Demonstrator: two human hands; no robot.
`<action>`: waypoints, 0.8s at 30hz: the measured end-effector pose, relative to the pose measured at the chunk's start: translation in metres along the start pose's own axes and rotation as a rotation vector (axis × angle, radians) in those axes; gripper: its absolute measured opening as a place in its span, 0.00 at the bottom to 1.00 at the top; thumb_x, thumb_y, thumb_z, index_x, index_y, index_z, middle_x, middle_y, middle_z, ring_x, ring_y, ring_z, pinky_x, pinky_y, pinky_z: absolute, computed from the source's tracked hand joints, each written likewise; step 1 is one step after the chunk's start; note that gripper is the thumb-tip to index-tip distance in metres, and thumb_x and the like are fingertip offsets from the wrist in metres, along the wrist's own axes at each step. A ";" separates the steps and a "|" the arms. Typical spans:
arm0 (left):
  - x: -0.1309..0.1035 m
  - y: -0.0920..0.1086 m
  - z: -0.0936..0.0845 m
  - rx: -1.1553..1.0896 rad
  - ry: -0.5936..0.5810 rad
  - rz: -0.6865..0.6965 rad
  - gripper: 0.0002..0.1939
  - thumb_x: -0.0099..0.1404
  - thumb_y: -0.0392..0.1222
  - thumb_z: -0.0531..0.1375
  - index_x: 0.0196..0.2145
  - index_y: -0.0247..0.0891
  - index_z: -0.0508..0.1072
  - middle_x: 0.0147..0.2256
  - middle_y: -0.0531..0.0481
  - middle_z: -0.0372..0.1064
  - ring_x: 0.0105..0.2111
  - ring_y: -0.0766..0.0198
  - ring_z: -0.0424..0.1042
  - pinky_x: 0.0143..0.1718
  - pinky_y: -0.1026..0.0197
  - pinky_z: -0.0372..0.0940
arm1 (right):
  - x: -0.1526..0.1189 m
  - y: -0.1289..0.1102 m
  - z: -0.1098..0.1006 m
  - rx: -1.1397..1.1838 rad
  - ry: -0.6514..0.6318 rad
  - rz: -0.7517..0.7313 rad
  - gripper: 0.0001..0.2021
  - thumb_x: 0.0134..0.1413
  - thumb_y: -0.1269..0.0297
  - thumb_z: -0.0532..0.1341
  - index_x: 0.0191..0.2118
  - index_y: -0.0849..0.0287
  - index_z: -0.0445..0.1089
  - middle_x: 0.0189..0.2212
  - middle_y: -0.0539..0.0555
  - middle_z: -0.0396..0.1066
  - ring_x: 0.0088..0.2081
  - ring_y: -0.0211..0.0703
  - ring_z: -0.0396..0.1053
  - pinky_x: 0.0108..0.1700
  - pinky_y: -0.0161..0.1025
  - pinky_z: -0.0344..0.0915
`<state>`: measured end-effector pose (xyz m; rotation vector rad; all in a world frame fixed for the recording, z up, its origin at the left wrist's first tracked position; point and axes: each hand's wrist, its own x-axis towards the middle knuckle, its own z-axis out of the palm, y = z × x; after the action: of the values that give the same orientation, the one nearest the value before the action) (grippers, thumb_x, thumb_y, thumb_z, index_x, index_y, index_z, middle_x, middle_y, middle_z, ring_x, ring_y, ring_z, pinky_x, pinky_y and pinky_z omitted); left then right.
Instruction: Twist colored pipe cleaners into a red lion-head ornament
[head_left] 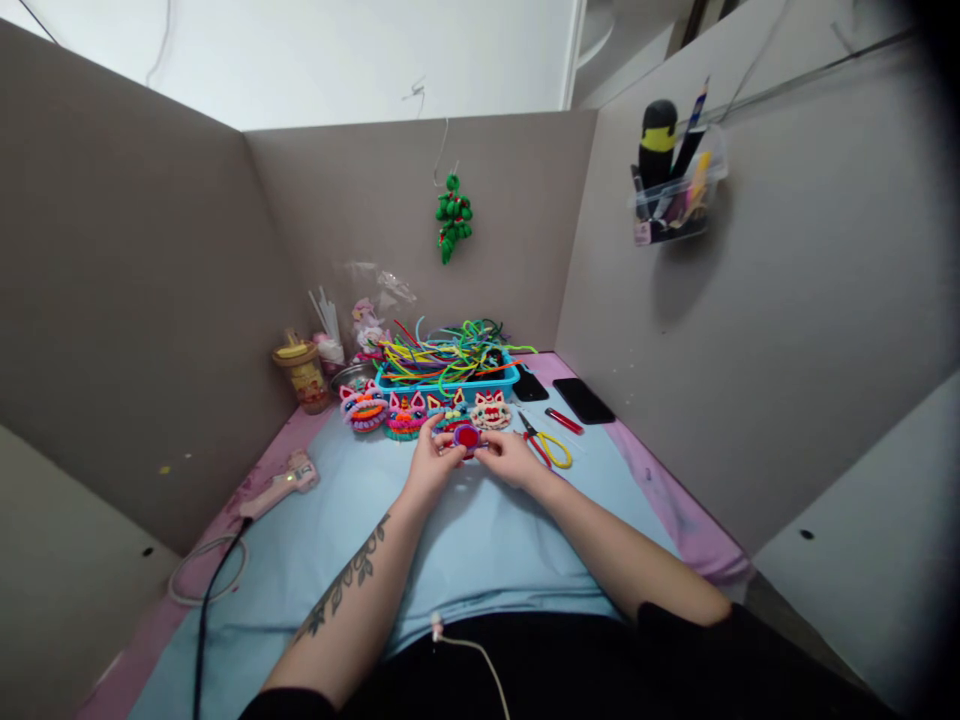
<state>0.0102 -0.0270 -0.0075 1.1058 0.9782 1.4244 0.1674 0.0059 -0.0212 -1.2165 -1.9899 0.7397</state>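
Observation:
Between my two hands, above the blue cloth, is a small round piece [466, 436] with a red centre and a purple rim. My left hand [435, 458] pinches its left edge with thumb and fingers. On its right side my right hand [507, 456] grips it the same way. Just behind the hands stand several fuzzy animal heads, among them a purple and orange one [364, 408], a pink one [406, 415] and a white and red one [491, 411]. One teal head [452, 412] is partly hidden by my left hand.
A blue basket [450, 390] holds coloured fuzzy stems. Yellow-and-red-handled scissors [555, 450], a red tool [564, 421] and a black phone [583, 400] lie right. A pink glue gun [281, 485] and a cup [304, 375] are left. Grey partitions [420, 220] surround the table.

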 end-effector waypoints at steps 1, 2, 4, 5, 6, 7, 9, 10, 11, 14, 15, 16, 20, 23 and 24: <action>0.000 0.000 0.000 0.002 -0.009 0.003 0.40 0.44 0.39 0.67 0.52 0.38 0.53 0.31 0.52 0.67 0.24 0.68 0.69 0.24 0.66 0.62 | 0.000 -0.001 -0.003 -0.029 -0.011 -0.005 0.09 0.46 0.62 0.57 0.32 0.59 0.72 0.15 0.44 0.55 0.20 0.33 0.53 0.23 0.32 0.49; 0.000 -0.001 0.000 0.006 -0.016 0.006 0.40 0.44 0.39 0.67 0.52 0.38 0.53 0.31 0.52 0.67 0.24 0.68 0.69 0.24 0.66 0.62 | 0.000 -0.002 -0.006 -0.055 -0.016 -0.013 0.09 0.46 0.62 0.58 0.32 0.59 0.72 0.15 0.45 0.56 0.20 0.34 0.53 0.24 0.32 0.50; 0.001 -0.002 0.000 0.017 -0.030 0.010 0.39 0.45 0.39 0.66 0.52 0.38 0.53 0.31 0.53 0.67 0.24 0.69 0.69 0.25 0.66 0.61 | 0.000 -0.003 -0.011 -0.090 -0.015 -0.045 0.08 0.44 0.62 0.60 0.30 0.59 0.72 0.19 0.46 0.59 0.23 0.35 0.57 0.27 0.32 0.53; 0.001 -0.003 -0.001 0.023 -0.036 0.010 0.39 0.45 0.39 0.66 0.52 0.38 0.53 0.30 0.53 0.67 0.23 0.69 0.68 0.24 0.67 0.61 | 0.001 -0.003 -0.012 -0.097 -0.009 -0.069 0.07 0.43 0.63 0.61 0.29 0.59 0.72 0.22 0.48 0.62 0.25 0.36 0.59 0.29 0.33 0.55; 0.001 -0.004 -0.001 0.028 -0.041 0.012 0.39 0.45 0.39 0.66 0.52 0.38 0.53 0.30 0.54 0.67 0.23 0.69 0.68 0.24 0.67 0.61 | 0.001 -0.003 -0.013 -0.098 -0.002 -0.092 0.06 0.41 0.63 0.62 0.28 0.59 0.72 0.25 0.49 0.64 0.28 0.37 0.61 0.31 0.33 0.57; 0.002 -0.004 -0.002 0.032 -0.045 0.013 0.38 0.46 0.39 0.66 0.52 0.38 0.53 0.30 0.54 0.66 0.23 0.69 0.68 0.24 0.67 0.61 | 0.001 -0.002 -0.014 -0.098 0.005 -0.113 0.06 0.41 0.64 0.63 0.28 0.59 0.71 0.29 0.50 0.65 0.31 0.39 0.63 0.34 0.34 0.59; 0.002 -0.006 -0.003 0.035 -0.050 0.017 0.38 0.46 0.39 0.66 0.52 0.39 0.53 0.30 0.54 0.66 0.23 0.70 0.68 0.24 0.67 0.61 | 0.001 -0.001 -0.014 -0.105 0.019 -0.143 0.06 0.40 0.65 0.64 0.29 0.59 0.71 0.33 0.52 0.66 0.37 0.42 0.64 0.40 0.37 0.60; 0.002 -0.006 -0.003 0.035 -0.050 0.019 0.37 0.46 0.39 0.65 0.52 0.39 0.53 0.30 0.54 0.66 0.23 0.70 0.68 0.25 0.67 0.61 | 0.001 -0.001 -0.014 -0.108 0.024 -0.154 0.07 0.40 0.65 0.64 0.29 0.59 0.71 0.34 0.52 0.66 0.38 0.43 0.63 0.41 0.38 0.59; 0.002 -0.007 -0.003 0.036 -0.048 0.020 0.37 0.47 0.39 0.65 0.52 0.39 0.53 0.30 0.54 0.66 0.23 0.70 0.68 0.25 0.67 0.62 | 0.001 -0.001 -0.014 -0.107 0.025 -0.163 0.07 0.40 0.66 0.64 0.29 0.59 0.71 0.34 0.53 0.66 0.39 0.43 0.64 0.42 0.38 0.59; 0.003 -0.007 -0.004 0.043 -0.034 0.012 0.37 0.47 0.39 0.65 0.52 0.39 0.54 0.30 0.53 0.67 0.23 0.70 0.67 0.25 0.67 0.62 | 0.000 -0.002 -0.013 -0.078 -0.007 -0.169 0.05 0.43 0.67 0.62 0.30 0.60 0.70 0.30 0.51 0.67 0.33 0.39 0.64 0.37 0.35 0.60; 0.003 -0.007 -0.004 0.044 -0.029 0.008 0.37 0.47 0.39 0.66 0.52 0.39 0.54 0.30 0.53 0.67 0.23 0.70 0.67 0.25 0.67 0.62 | 0.000 -0.002 -0.012 -0.069 -0.014 -0.170 0.04 0.44 0.67 0.62 0.30 0.60 0.70 0.28 0.50 0.67 0.31 0.38 0.63 0.35 0.34 0.59; 0.003 -0.007 -0.004 0.043 -0.027 0.003 0.37 0.47 0.40 0.66 0.52 0.39 0.54 0.31 0.53 0.67 0.23 0.70 0.67 0.25 0.67 0.62 | -0.001 -0.003 -0.012 -0.064 -0.012 -0.172 0.04 0.44 0.67 0.61 0.29 0.60 0.69 0.27 0.50 0.66 0.30 0.37 0.62 0.33 0.34 0.59; 0.003 -0.006 -0.003 0.032 -0.024 -0.008 0.38 0.46 0.40 0.66 0.52 0.38 0.54 0.31 0.53 0.67 0.24 0.69 0.68 0.25 0.66 0.62 | -0.002 -0.006 -0.008 -0.050 0.060 -0.193 0.04 0.45 0.65 0.61 0.29 0.60 0.68 0.26 0.50 0.65 0.30 0.37 0.61 0.33 0.34 0.58; 0.002 -0.005 -0.002 0.019 -0.007 -0.012 0.38 0.45 0.41 0.67 0.52 0.39 0.55 0.30 0.53 0.66 0.24 0.69 0.68 0.25 0.66 0.62 | -0.003 -0.008 -0.007 -0.031 0.110 -0.211 0.04 0.46 0.65 0.60 0.29 0.60 0.68 0.27 0.50 0.66 0.31 0.39 0.62 0.35 0.35 0.58; 0.002 -0.006 -0.002 0.015 -0.003 -0.011 0.38 0.45 0.41 0.67 0.52 0.39 0.55 0.30 0.54 0.66 0.24 0.69 0.68 0.25 0.66 0.62 | -0.003 -0.008 -0.007 -0.027 0.122 -0.219 0.04 0.46 0.65 0.60 0.29 0.60 0.68 0.27 0.51 0.66 0.31 0.39 0.62 0.35 0.35 0.58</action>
<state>0.0096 -0.0241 -0.0130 1.1119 0.9933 1.4086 0.1697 0.0009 -0.0124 -1.0129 -1.9974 0.5190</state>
